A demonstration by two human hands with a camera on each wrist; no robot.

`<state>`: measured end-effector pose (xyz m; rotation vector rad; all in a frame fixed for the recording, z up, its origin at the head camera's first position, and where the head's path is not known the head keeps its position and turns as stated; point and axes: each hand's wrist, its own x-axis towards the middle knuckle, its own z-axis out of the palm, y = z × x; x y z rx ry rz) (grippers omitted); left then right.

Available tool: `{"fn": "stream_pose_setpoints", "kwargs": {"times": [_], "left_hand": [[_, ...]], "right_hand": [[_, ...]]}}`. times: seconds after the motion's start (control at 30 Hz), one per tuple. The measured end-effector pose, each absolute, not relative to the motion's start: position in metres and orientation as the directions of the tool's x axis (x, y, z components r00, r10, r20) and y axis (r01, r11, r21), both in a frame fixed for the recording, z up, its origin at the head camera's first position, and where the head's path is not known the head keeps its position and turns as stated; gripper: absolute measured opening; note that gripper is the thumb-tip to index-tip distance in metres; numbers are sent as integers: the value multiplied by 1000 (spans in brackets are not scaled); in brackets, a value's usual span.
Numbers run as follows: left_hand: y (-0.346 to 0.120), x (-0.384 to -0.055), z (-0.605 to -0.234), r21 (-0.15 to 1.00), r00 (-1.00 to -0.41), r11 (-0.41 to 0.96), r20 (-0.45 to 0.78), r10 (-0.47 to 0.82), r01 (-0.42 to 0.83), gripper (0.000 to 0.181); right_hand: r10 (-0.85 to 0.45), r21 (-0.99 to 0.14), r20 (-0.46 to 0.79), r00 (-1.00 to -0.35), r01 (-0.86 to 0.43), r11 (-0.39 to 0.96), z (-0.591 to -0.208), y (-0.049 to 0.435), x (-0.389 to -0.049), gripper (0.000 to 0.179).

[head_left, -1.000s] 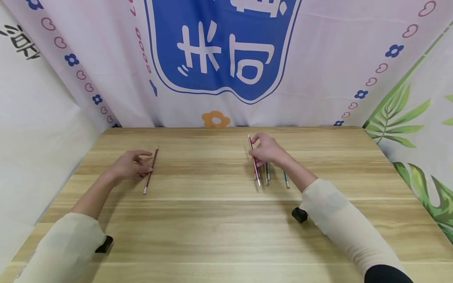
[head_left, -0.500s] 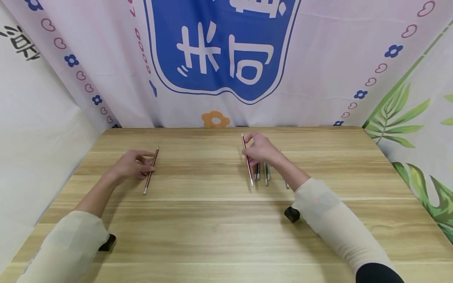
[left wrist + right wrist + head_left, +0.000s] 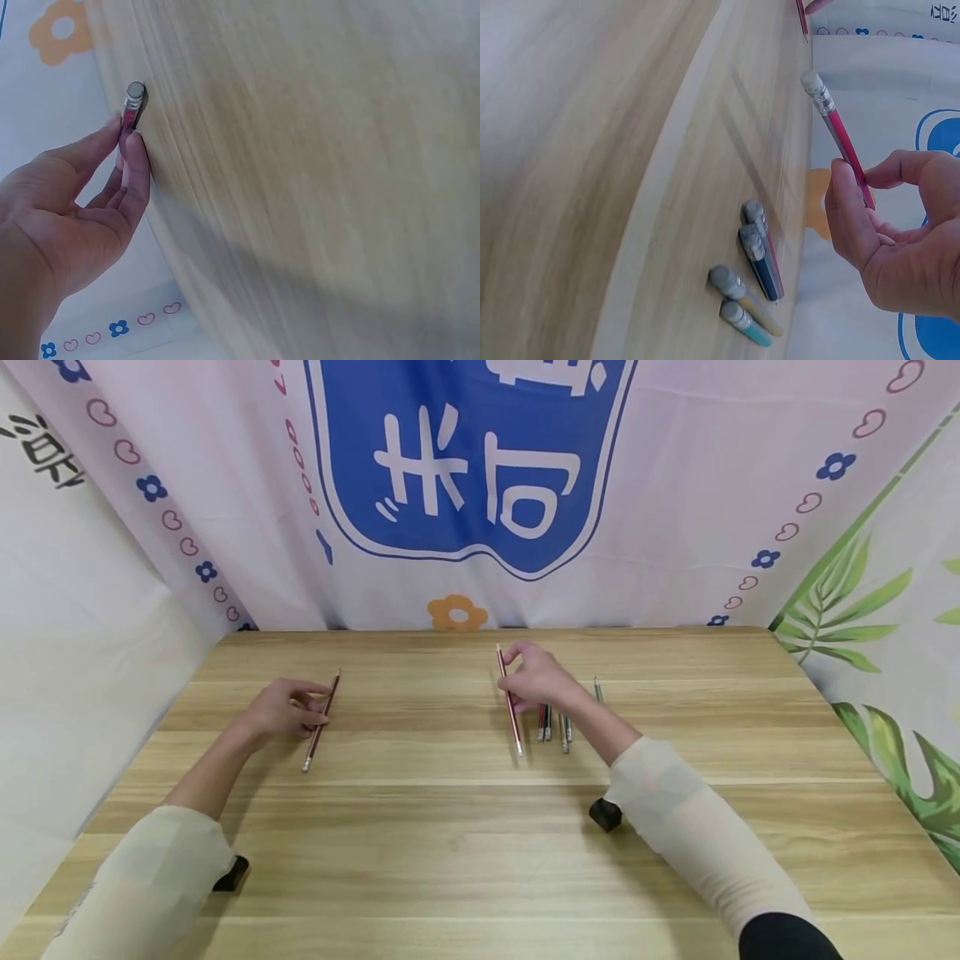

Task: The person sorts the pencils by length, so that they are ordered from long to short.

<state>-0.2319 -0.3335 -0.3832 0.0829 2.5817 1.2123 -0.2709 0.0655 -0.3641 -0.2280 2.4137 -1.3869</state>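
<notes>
In the head view my left hand (image 3: 279, 710) pinches a dark red pencil (image 3: 314, 745) at the table's left, its eraser end toward me. The left wrist view shows thumb and fingertips meeting round that pencil (image 3: 130, 114) just below its metal band. My right hand (image 3: 536, 677) pinches a red pencil (image 3: 513, 724) between thumb and fingers. Seen from the right wrist, this pencil (image 3: 843, 139) is raised off the wood, eraser up. Several pencils (image 3: 566, 735) lie beside and partly under the right hand, among them a dark pencil (image 3: 760, 264) and a teal pencil (image 3: 745, 324).
A wooden table (image 3: 420, 852) spans the view, backed by a printed cloth (image 3: 660, 527). Another pencil's tip (image 3: 597, 688) shows beyond the right forearm, which hides the rest of it. Black wrist cameras (image 3: 605, 814) hang under both sleeves.
My right hand has moved left with the red pencil, away from the lying pencils, uncovering more of them. The left hand has shifted very slightly right, its pencil tilting a little.
</notes>
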Motion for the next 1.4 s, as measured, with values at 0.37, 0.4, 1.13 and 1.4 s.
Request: {"fn": "stream_pose_setpoints", "kwargs": {"times": [0.37, 0.4, 1.13, 1.4], "left_hand": [[-336, -233, -389, 784, -958, 617, -220, 184, -62, 59], [-336, -233, -390, 784, -958, 618, -221, 184, -62, 60], [-338, -235, -387, 760, -947, 644, -260, 189, -80, 60], [-337, -237, -386, 754, -944, 651, -272, 187, -88, 60]], "right_hand": [[-316, -875, -227, -921, 50, 482, -368, 57, -273, 35], [-319, -876, -230, -919, 54, 479, -368, 57, -273, 36], [-371, -905, -301, -878, 141, 402, -372, 27, -272, 36], [-402, -918, -303, -864, 152, 367, -376, 14, -271, 35]]}}
